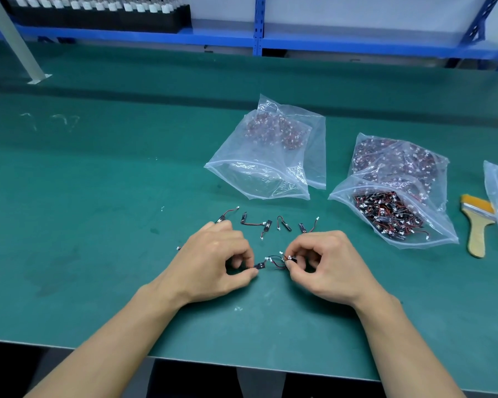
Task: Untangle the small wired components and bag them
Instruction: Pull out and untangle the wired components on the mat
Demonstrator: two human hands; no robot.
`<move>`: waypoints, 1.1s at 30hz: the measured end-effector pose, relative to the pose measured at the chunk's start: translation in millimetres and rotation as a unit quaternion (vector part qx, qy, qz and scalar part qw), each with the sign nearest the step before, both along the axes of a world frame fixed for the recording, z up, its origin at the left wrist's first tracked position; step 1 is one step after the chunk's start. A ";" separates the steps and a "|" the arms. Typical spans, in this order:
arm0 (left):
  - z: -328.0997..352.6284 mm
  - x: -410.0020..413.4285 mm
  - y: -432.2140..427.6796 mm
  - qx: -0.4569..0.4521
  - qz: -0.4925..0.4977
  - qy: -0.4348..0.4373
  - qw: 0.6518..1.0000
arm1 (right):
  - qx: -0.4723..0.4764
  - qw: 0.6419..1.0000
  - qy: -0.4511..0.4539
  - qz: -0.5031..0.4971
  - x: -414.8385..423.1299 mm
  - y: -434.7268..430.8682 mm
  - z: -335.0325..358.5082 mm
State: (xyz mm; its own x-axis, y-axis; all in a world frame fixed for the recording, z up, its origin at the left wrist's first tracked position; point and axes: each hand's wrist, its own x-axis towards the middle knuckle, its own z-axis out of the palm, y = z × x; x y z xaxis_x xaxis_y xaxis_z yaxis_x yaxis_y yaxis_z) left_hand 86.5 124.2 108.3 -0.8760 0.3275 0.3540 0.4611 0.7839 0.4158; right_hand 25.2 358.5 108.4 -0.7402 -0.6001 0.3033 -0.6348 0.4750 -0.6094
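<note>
A tangle of small black wired components is pinched at either end in the grip of the left hand and right hand, left of the full clear plastic bag. Light and limp, it is judged best held by the stiff strips, not the thin leads.

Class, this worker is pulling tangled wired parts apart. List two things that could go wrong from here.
1. The left hand and right hand pinch opposite ends of the tangled components; pulling hard may tear the thin wires.
2. The separated components lie loose beyond the knuckles; a hand could knock them together.
</note>
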 end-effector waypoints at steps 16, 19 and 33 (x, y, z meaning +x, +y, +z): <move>-6.7 0.8 -3.4 -0.005 0.043 0.046 0.998 | -0.046 0.998 -0.033 -0.021 0.5 9.3 -4.0; -5.1 0.8 7.7 0.057 0.050 0.054 0.996 | -0.050 0.998 -0.037 -0.019 1.0 11.4 -3.7; -12.2 -6.3 36.5 0.115 0.060 0.019 0.991 | -0.052 0.997 -0.038 -0.030 -1.3 22.0 -3.8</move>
